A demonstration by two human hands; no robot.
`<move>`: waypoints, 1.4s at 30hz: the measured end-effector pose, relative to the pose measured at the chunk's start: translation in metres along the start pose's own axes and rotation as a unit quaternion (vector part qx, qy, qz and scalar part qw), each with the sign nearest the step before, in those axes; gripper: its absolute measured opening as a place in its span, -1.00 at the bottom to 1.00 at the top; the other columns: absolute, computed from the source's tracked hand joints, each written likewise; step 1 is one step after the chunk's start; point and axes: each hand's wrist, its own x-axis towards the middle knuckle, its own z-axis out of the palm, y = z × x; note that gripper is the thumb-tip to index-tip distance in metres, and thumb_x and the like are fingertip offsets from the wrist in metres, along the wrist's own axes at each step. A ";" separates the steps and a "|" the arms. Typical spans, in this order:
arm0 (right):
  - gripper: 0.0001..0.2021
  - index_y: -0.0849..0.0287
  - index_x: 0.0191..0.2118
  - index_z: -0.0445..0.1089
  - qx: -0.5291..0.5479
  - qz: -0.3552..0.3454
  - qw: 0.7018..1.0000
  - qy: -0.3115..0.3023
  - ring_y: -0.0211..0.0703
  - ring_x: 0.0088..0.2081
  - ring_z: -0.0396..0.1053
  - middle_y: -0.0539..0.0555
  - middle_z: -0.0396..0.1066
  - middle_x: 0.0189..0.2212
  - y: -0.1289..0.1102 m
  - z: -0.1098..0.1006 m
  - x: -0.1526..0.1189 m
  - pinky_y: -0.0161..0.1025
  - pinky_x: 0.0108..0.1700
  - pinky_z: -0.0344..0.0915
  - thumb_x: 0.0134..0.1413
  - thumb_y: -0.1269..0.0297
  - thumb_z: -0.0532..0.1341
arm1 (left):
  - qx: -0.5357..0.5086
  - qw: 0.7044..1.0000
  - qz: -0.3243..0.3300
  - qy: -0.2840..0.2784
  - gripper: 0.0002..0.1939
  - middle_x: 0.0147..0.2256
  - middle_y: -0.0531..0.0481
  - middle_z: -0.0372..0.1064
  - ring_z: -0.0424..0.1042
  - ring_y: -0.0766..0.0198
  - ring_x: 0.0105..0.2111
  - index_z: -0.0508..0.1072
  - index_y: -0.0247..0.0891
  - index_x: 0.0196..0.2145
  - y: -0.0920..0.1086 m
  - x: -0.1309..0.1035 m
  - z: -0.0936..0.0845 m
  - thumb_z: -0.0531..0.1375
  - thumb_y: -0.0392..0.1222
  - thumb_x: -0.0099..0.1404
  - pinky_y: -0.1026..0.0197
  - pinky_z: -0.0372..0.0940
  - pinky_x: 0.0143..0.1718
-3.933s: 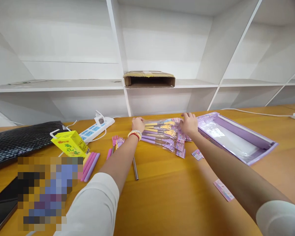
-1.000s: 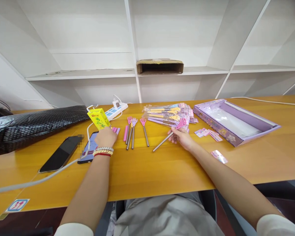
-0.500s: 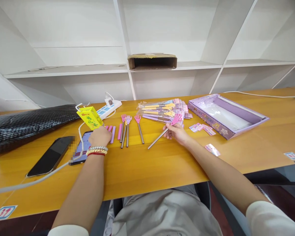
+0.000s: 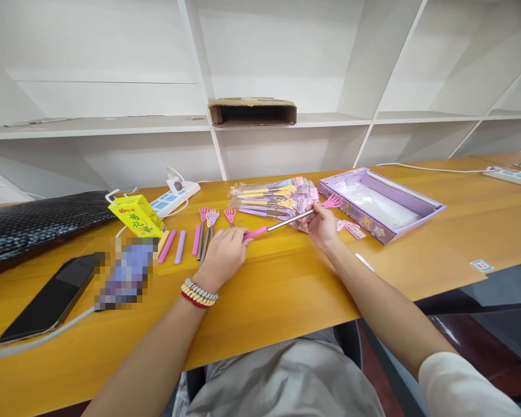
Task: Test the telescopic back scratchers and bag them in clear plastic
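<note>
My left hand is closed round a pink handle sleeve, which meets the lower end of a metal rod. That rod belongs to a back scratcher with a pink claw head; my right hand pinches it just below the claw. How far the sleeve sits over the rod I cannot tell. Left of my left hand lie loose sleeves, among them a purple one and a pink one. Other scratchers without sleeves, including one with a purple claw, lie partly hidden behind that hand.
Bagged back scratchers are piled at the back. A purple open box stands to the right, near small printed cards. On the left are a yellow drink carton, a power strip, a black phone and a white cable.
My left hand has moved right from the loose sleeves, bringing a pink one to the rod. My right hand has raised the scratcher and turned it flatter. The view has shifted rightward.
</note>
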 end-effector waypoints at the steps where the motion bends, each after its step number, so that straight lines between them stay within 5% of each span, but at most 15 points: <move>1: -0.66 0.16 -0.49 0.25 0.003 0.000 1.000 -0.001 -0.31 -0.72 0.19 -0.02 0.30 -0.73 0.001 0.000 0.000 -0.35 -0.67 0.08 -0.01 -0.05 0.13 | 0.000 1.000 0.003 -0.001 -0.75 -0.28 -0.15 0.40 0.35 0.12 -0.26 0.34 -0.31 -0.21 0.001 -0.001 0.001 -0.07 -0.17 0.33 0.10 0.16 -0.19; 14: -0.77 0.16 -0.46 0.25 -0.017 0.013 1.000 -0.003 -0.28 -0.70 0.21 -0.02 0.31 -0.69 0.004 -0.003 0.003 -0.33 -0.65 0.09 -0.07 0.09 0.17 | -0.087 0.994 -0.043 -0.049 -0.77 -0.25 -0.10 0.37 0.35 0.16 -0.25 0.30 -0.26 -0.17 0.007 -0.003 -0.007 -0.07 -0.15 0.34 0.14 0.19 -0.20; 19: -0.84 0.16 -0.52 0.24 0.002 -0.012 1.000 -0.024 -0.23 -0.52 0.32 0.02 0.35 -0.57 -0.004 -0.001 0.001 -0.28 -0.51 0.24 -0.09 0.21 0.17 | -0.137 0.987 -0.051 -0.061 -0.69 -0.21 -0.11 0.35 0.35 0.20 -0.25 0.28 -0.26 -0.10 0.012 -0.004 -0.008 -0.15 -0.12 0.37 0.17 0.20 -0.25; 22: -0.87 0.14 -0.51 0.23 0.027 0.014 0.998 -0.052 -0.16 -0.38 0.35 0.04 0.38 -0.46 -0.009 0.003 -0.002 -0.20 -0.38 0.29 -0.09 0.22 0.14 | -0.147 0.984 -0.055 -0.081 -0.66 -0.27 -0.09 0.36 0.36 0.21 -0.30 0.30 -0.25 -0.16 0.019 -0.004 -0.006 -0.17 -0.06 0.38 0.19 0.19 -0.30; 25: -0.89 0.11 -0.51 0.19 0.068 0.013 0.996 -0.061 -0.20 -0.48 0.27 -0.02 0.24 -0.60 -0.012 0.006 -0.007 -0.19 -0.39 0.27 -0.08 0.23 0.10 | -0.159 0.979 -0.052 -0.119 -0.63 -0.35 -0.05 0.37 0.36 0.23 -0.36 0.31 -0.22 -0.28 0.029 -0.005 -0.001 -0.19 -0.02 0.38 0.21 0.15 -0.37; 29: -0.68 0.11 -0.65 -0.02 0.109 -0.028 0.992 -0.052 -0.30 -0.68 -0.07 -0.10 -0.14 -0.75 -0.015 0.006 -0.014 -0.26 -0.56 0.09 0.00 0.11 0.03 | -0.190 0.969 -0.066 -0.145 -0.62 -0.44 -0.01 0.35 0.34 0.24 -0.47 0.29 -0.20 -0.33 0.043 -0.006 0.005 -0.21 0.00 0.38 0.22 0.07 -0.47; 33: -0.54 0.12 -0.68 -0.18 0.095 -0.035 0.995 -0.025 -0.32 -0.70 -0.26 -0.11 -0.27 -0.77 -0.013 0.008 -0.018 -0.29 -0.63 -0.08 0.04 -0.04 -0.03 | -0.210 0.962 -0.086 -0.153 -0.60 -0.50 0.00 0.33 0.31 0.25 -0.53 0.28 -0.20 -0.35 0.054 -0.006 0.006 -0.21 0.04 0.37 0.21 -0.01 -0.52; 42: -0.53 0.11 -0.69 -0.05 0.096 0.038 0.990 -0.100 -0.28 -0.69 -0.08 -0.08 -0.14 -0.78 0.011 0.035 -0.030 -0.25 -0.58 0.06 0.03 -0.12 -0.02 | -0.255 0.952 -0.092 -0.142 -0.60 -0.50 0.00 0.32 0.30 0.26 -0.51 0.28 -0.21 -0.39 0.060 -0.004 0.011 -0.21 0.02 0.37 0.21 0.04 -0.49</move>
